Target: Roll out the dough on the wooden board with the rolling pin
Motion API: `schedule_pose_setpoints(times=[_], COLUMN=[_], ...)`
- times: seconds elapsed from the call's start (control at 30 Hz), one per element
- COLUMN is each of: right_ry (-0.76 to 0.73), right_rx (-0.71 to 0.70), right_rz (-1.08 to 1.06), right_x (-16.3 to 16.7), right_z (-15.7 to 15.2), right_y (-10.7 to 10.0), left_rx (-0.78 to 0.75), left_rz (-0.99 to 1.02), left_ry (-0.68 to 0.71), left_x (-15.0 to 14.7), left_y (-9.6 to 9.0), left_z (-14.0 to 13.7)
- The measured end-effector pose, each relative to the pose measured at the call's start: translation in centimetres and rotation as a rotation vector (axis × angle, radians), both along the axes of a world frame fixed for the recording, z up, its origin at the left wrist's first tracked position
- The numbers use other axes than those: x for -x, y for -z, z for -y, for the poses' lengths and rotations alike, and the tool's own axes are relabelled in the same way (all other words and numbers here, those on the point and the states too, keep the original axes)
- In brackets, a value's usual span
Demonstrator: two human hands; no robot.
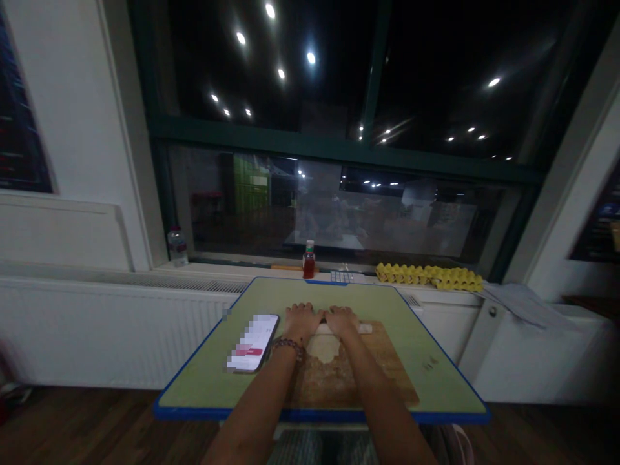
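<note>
In the head view, the left hand [303, 318] and the right hand [341, 318] lie side by side, palms down and fingers flat, pressing on a rolling pin [364, 329]. Neither hand is curled shut; both rest spread on top of it. The rolling pin lies with its long axis running left to right across the far edge of a wooden board [387, 368], its pale right end sticking out past the right hand. A flattened piece of dough [323, 349] sits on the board just behind the pin, between the forearms. The board rests on a green table [213, 381] with a blue edge. A phone [252, 352] lies flat just left of the left wrist. On the windowsill stand a bottle [309, 259] of red liquid and yellow egg trays [431, 276].
</note>
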State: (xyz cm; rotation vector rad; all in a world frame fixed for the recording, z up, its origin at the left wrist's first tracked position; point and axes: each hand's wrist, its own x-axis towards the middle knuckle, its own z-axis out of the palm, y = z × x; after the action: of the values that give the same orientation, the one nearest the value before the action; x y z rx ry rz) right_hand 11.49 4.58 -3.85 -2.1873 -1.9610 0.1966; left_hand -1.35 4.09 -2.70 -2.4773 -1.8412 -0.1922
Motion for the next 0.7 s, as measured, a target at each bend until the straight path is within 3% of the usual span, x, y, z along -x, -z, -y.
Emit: schedule_pose_setpoints(times=[0.23,0.7], right_ry=[-0.122,-0.090], right_rx=[-0.016,-0.041], right_rz=[0.127,0.133], right_x=[-0.07,0.00], right_z=[0.10,0.28], right_y=[0.03,0.15], left_rx=[-0.004,-0.051], left_rz=[0.016,-0.014], left_ry=[-0.036,0.015], left_x=[-0.14,0.08], left_y=[-0.23,0.50], left_z=[0.26,-0.09])
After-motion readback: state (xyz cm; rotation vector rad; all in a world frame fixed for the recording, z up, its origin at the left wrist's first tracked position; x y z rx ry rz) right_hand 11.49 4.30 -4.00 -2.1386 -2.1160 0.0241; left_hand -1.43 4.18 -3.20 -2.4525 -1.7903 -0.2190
